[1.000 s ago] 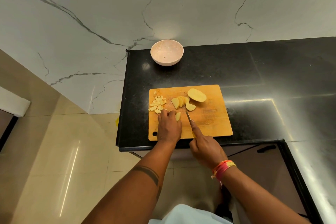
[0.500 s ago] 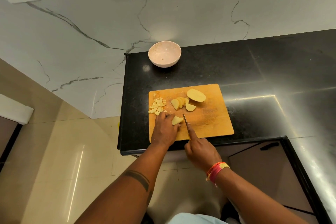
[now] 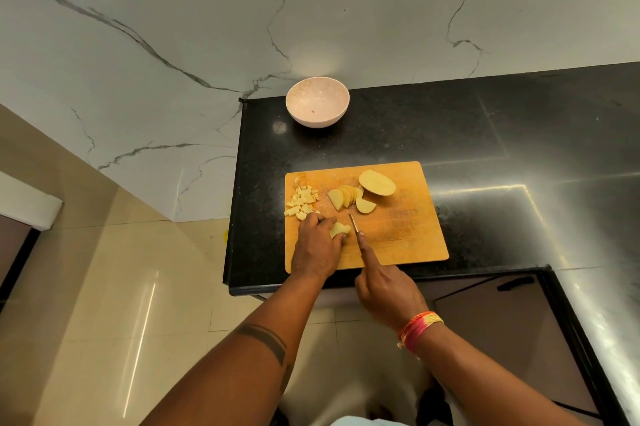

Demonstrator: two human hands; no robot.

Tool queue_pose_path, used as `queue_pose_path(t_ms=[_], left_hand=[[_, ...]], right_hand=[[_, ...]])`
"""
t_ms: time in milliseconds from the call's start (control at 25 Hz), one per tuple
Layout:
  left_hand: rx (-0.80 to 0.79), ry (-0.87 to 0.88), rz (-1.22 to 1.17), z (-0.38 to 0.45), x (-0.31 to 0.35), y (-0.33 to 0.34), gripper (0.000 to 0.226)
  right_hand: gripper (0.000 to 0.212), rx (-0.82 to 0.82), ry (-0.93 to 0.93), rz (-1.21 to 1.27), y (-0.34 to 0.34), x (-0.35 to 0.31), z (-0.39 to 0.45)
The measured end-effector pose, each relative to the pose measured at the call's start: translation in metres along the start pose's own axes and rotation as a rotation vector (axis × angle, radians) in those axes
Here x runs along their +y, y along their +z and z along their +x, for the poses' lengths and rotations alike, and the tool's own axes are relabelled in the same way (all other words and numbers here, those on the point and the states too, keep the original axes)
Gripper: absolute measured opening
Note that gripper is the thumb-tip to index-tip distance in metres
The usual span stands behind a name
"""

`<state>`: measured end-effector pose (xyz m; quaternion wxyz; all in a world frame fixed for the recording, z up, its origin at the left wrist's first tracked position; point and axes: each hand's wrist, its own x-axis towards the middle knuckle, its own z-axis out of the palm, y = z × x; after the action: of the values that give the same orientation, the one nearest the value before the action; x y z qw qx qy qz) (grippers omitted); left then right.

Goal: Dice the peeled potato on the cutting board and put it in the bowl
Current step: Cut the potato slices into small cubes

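Left hand (image 3: 317, 245) pinches potato slice stack (image 3: 340, 229) on cutting board (image 3: 408, 231). Right hand (image 3: 384, 287) clamped on knife (image 3: 354, 225), blade just right of stack. Change since a second ago: stack turned, more of it exposed beyond fingers; blade repositioned beside it. Meaning: next cut set up. Diced pieces (image 3: 302, 202) piled at board's left edge. Remaining slices (image 3: 348, 196) and half potato (image 3: 376, 182) uncut. Bowl (image 3: 317, 102) on desk (image 3: 485, 135), no dice yet.

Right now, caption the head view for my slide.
Left hand holds potato slices on the board; right hand holds the knife.
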<state>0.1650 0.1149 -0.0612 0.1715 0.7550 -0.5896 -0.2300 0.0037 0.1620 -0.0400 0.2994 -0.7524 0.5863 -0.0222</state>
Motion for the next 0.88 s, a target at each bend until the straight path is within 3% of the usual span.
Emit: queue_pose_path(t_ms=[360, 680, 880], left_hand=[[-0.004, 0.008, 0.010, 0.003, 0.001, 0.001, 0.049], [-0.076, 0.166, 0.098, 0.008, 0.001, -0.003, 0.044], [-0.093, 0.166, 0.124, 0.011, 0.005, -0.006, 0.043]], right_hand=[[0.074, -0.026, 0.001, 0.015, 0.002, 0.015, 0.003], [0.075, -0.037, -0.006, 0.025, 0.012, 0.012, -0.004], [0.074, -0.026, 0.017, 0.023, 0.010, 0.004, -0.005]])
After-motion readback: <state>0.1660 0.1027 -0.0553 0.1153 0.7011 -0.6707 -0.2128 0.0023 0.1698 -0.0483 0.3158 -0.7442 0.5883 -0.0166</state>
